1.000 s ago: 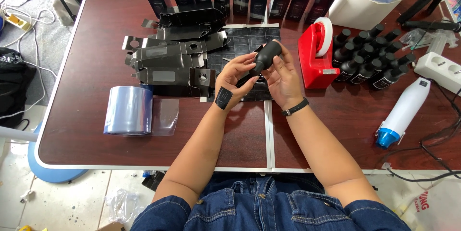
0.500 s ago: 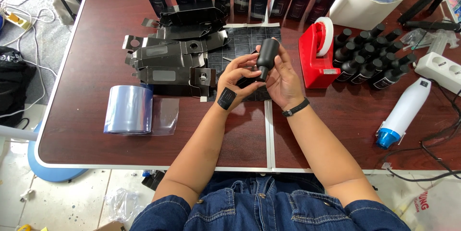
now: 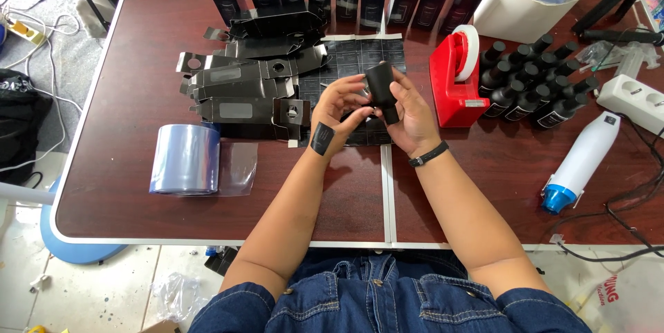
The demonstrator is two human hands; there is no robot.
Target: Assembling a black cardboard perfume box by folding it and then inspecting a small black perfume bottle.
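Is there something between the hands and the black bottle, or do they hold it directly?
Nothing visible stands between. The right hand holds the black bottle directly, and the left hand touches it at its lower end.

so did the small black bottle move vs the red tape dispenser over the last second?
Yes. The black bottle, held in both hands, has swung from lying tilted to near upright, base up, left of the red tape dispenser.
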